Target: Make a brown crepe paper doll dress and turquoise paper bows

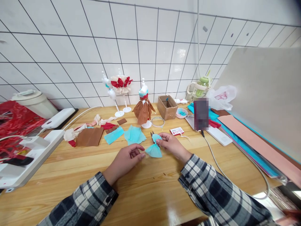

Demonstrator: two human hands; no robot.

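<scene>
My right hand (172,142) pinches a light-blue crepe paper bow (154,150) at its gathered middle, with one flared end towards me and a smaller one behind. Just left of the bow is my left hand (128,158), fingers loosely curled and thumb apart from the index finger, with nothing visible between them. Whether its fingertips touch the paper's edge I cannot tell. Dark metal tips (152,133) show behind the bow; the rest of that tool is hidden. Light-blue crepe paper pieces (134,135) lie on the wooden table beyond my left hand.
Behind stand a small dress form in a brown paper skirt (144,110), two more forms, a cardboard box (167,107) and a pink bowl (182,113). Left are brown paper (89,137) and a power strip (35,157); right, a propped phone (201,114), its cable and paper sheets (254,135).
</scene>
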